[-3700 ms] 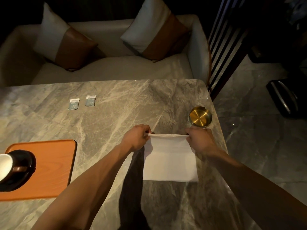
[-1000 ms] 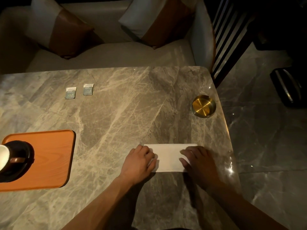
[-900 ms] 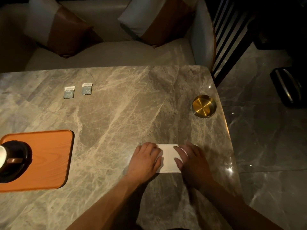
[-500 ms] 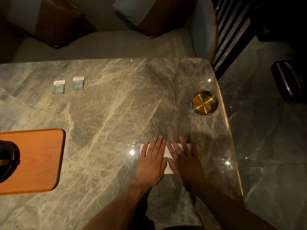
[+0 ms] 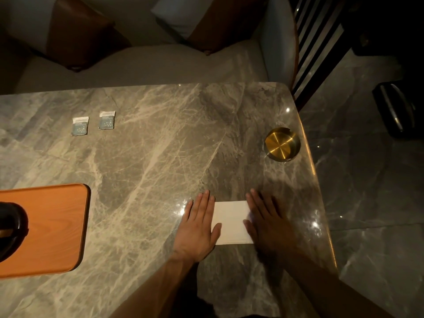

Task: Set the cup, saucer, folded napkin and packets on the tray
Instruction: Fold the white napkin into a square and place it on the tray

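A white folded napkin [image 5: 231, 222] lies flat on the grey marble table [image 5: 149, 161], near its front right. My left hand [image 5: 198, 226] rests flat on the napkin's left end and my right hand [image 5: 267, 222] flat on its right end, fingers stretched out, holding nothing. The orange wooden tray [image 5: 50, 228] sits at the left edge, with a dark saucer and cup [image 5: 8, 228] partly cut off by the frame. Two small blue-grey packets [image 5: 80, 126] [image 5: 107, 120] lie side by side at the far left of the table.
A round brass ashtray [image 5: 282, 143] stands close to the table's right edge. Behind the table is a pale sofa [image 5: 142, 63] with brown and white cushions. A dark slatted screen [image 5: 316, 49] and shiny stone floor lie to the right.
The napkin was folded down from a square into a narrow strip. My hands, pressed together over its middle half a second ago, have slid apart towards its two ends.
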Available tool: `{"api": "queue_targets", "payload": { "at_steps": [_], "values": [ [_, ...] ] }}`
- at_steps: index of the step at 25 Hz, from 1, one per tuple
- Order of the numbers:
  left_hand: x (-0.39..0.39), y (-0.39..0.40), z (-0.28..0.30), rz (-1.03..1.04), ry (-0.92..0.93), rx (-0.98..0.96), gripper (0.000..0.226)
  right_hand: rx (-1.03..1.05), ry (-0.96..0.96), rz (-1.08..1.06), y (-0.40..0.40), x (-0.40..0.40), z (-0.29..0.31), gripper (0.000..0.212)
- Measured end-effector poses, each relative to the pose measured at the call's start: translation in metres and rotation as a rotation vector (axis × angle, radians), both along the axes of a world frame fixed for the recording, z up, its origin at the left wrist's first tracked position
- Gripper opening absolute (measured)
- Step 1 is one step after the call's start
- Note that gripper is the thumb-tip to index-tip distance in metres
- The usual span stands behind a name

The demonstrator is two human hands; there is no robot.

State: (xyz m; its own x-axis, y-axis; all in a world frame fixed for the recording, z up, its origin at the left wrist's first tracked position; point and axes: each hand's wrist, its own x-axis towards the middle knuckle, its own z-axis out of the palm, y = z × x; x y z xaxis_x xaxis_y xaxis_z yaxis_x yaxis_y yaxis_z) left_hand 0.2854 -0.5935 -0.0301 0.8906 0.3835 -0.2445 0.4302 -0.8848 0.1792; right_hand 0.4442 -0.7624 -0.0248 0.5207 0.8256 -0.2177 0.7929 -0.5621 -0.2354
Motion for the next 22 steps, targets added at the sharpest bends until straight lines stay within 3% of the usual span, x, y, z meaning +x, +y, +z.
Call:
{"api": "queue_targets", "payload": {
  "at_steps": [9, 13, 22],
  "values": [
    [-0.013, 0.020, 0.010, 0.018, 0.120, -0.005, 0.075, -0.087, 0.031, 0.030, -0.008, 0.015, 0.009, 0.076],
    [-0.006, 0.036, 0.025, 0.020, 0.078, -0.006, 0.084, -0.122, 0.049, -0.009, -0.029, 0.015, 0.007, 0.082],
    [0.011, 0.048, 0.041, 0.268, 0.215, -0.136, 0.072, -0.203, 0.117, -0.086, -0.069, 0.008, 0.010, 0.083]
  ]
}}
